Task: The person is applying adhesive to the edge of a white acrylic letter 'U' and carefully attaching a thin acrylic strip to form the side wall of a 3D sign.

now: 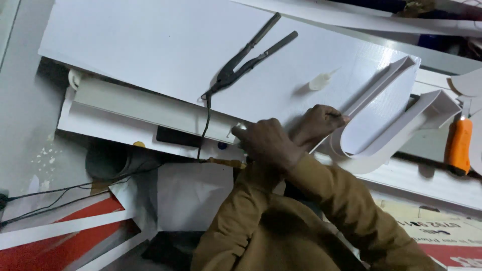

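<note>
Left hand presses flat to steady the white sheet; right hand pinches its curled strip (pliers parked nearby).

Both hands are meeting on the near edge of the board, the left hand just left of the right hand. The snips are lying behind them on the board, the curved strip bending to their right, and the orange handle farther right.

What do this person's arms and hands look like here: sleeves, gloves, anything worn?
Both arms wear long mustard-brown fabric sleeves, creased at the elbows and reaching the wrists. The left hand and right hand are bare: no gloves. No rings, watch or markings are visible in the head view.
</note>
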